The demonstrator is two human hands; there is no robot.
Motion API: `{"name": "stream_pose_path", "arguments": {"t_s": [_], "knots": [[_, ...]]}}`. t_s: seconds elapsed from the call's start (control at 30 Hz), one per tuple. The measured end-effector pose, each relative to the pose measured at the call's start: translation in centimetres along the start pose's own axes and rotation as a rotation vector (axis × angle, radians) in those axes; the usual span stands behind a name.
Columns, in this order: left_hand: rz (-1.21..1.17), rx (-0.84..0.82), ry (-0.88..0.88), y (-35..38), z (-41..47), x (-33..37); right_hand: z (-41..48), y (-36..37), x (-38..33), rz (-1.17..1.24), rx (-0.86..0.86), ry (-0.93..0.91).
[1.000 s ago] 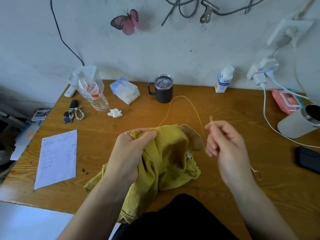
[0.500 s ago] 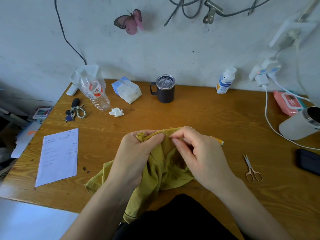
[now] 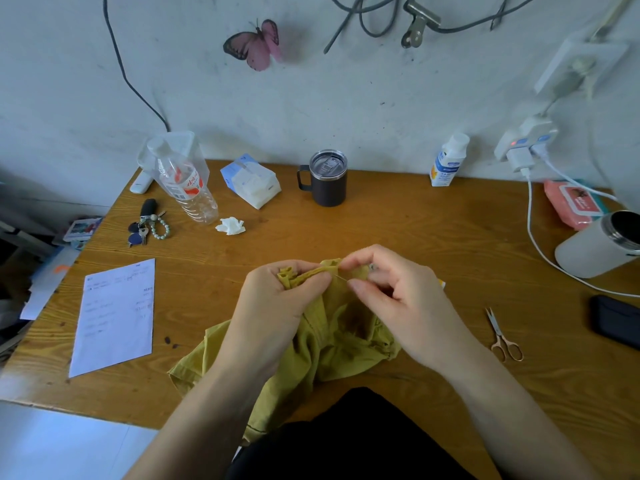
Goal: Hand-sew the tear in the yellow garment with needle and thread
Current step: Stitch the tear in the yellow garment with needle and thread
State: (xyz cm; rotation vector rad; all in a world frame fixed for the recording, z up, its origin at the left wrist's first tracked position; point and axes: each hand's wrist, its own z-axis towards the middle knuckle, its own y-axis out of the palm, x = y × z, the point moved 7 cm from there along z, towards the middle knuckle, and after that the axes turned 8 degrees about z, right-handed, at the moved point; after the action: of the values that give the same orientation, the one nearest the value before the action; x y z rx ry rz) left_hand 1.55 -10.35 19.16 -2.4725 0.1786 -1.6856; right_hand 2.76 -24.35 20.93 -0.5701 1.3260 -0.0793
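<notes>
The yellow garment (image 3: 332, 344) lies bunched on the wooden table (image 3: 398, 223) in front of me. My left hand (image 3: 273, 313) grips a gathered fold of it at the top, thumb and fingers curled round the cloth. My right hand (image 3: 398, 299) pinches a thin silver needle (image 3: 341, 278) whose tip points left into the fold, right beside my left thumb. The thread is too fine to make out. A small yellow object (image 3: 442, 283) peeks out behind my right hand.
Small gold scissors (image 3: 502, 336) lie right of the garment. A paper sheet (image 3: 116, 315) lies left. Keys (image 3: 147, 225), plastic bottle (image 3: 185, 183), tissue pack (image 3: 251, 180), dark mug (image 3: 327, 178), white flask (image 3: 601, 244), black phone (image 3: 616, 320) and a charger cable (image 3: 540, 251) ring the table.
My right hand, earlier raised to the right with the thread pulled out in a long loop, has come back left to the fold and holds the needle against the cloth.
</notes>
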Motion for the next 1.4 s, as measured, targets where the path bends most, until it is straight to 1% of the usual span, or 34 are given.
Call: {"name": "stream_pose_path", "arguments": {"t_s": [0.13, 0.23, 0.37, 0.5, 0.6, 0.7, 0.77, 1.2, 1.4], "knots": [[0.085, -0.028, 0.044, 0.0, 0.1, 0.1, 0.1, 0.7, 1.9, 0.293, -0.197, 0.215], [0.121, -0.032, 0.063, 0.1, 0.2, 0.0, 0.1, 0.9, 2.1, 0.352, -0.271, 0.266], [0.174, 0.004, 0.081, 0.0, 0.2, 0.0, 0.3, 0.6, 1.4, 0.318, -0.2, 0.226], [0.267, 0.107, 0.101, -0.3, 0.3, -0.2, 0.1, 0.1, 1.1, 0.127, -0.079, 0.167], [0.329, 0.167, 0.148, -0.3, -0.1, 0.2, -0.1, 0.0, 0.7, -0.025, 0.001, 0.121], [0.371, 0.195, 0.194, 0.2, -0.5, 0.5, -0.3, 0.2, 0.0, -0.172, 0.057, 0.064], [0.367, 0.192, 0.203, 0.4, -0.5, 0.5, -0.4, 0.4, -0.2, -0.213, 0.077, 0.05], [0.344, 0.15, 0.216, 1.4, -0.2, 0.5, -0.7, 0.2, 0.2, -0.239, 0.116, 0.051], [0.322, 0.137, 0.202, 1.1, 0.0, 0.5, -0.7, 0.0, 0.8, -0.101, 0.08, 0.098]]}}
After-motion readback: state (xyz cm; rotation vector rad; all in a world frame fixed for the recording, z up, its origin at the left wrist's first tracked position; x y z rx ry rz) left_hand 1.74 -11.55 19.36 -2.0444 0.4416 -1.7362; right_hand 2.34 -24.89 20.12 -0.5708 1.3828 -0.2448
